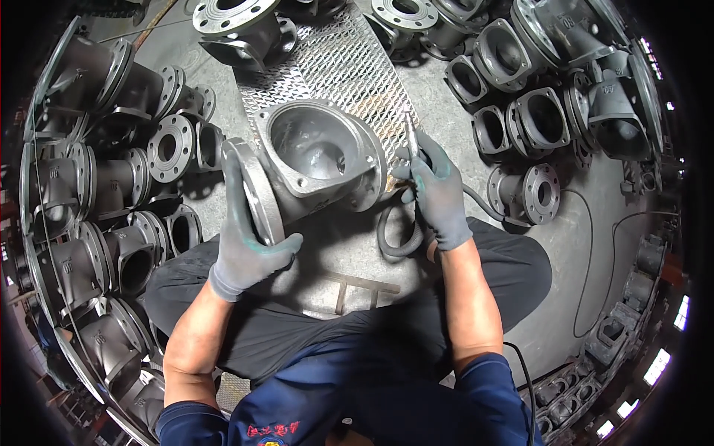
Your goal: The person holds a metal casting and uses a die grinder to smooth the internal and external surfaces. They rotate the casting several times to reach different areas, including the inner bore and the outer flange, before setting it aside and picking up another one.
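A grey cast-metal valve body [303, 189] rests tilted in front of me, its square flanged opening facing up and a round flange at each side. My left hand [249, 249], in a grey glove, grips the left round flange, fingers along its outer face and thumb near its lower edge. Beside the right flange, my gloved right hand [439, 195] is closed around a slim, silver, rod-like tool [412, 137] pointing away from me. The tool's exact kind is hard to make out. Below that hand curls a thick dark hose [398, 251].
A diamond-patterned metal plate [346, 63] lies under the valve body and stretches away. Stacked valve bodies [119, 186] line the left; more castings [539, 119] stand at the right. A thin cable [587, 275] crosses the right floor. A small metal frame [357, 286] lies between my legs.
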Demonstrator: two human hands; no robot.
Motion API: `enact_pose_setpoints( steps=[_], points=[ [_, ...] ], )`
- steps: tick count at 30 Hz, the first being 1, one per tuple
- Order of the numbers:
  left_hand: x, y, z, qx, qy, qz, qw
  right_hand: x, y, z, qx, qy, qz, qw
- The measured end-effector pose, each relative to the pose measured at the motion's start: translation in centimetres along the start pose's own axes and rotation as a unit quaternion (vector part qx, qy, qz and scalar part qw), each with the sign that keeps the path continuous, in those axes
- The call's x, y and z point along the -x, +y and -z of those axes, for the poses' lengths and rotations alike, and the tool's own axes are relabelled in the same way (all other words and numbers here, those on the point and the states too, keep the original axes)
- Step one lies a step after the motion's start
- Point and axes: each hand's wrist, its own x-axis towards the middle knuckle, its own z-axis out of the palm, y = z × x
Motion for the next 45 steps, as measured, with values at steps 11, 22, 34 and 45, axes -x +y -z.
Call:
enact_pose_setpoints(
  steps=[11,22,34,45],
  points=[
    [-1.2,-0.3,1.6,0.080,0.019,0.083,0.993,-1.0,1.2,2.3,0.050,-0.010,-0.053,0.997],
    [-1.1,-1.2,2.0,0.090,-0.002,0.099,0.991,-1.5,3.0,2.4,0.102,-0.046,-0.062,0.992],
    [-2.9,0.1,2.9,0.079,0.018,0.147,0.986,-1.6,2.6,2.0,0.089,-0.060,-0.087,0.990],
    [0.0,-1.1,2.9,0.073,-0.015,0.125,0.989,-3.4,5.7,1.3,0.329,-0.228,0.078,0.913]
  ],
)
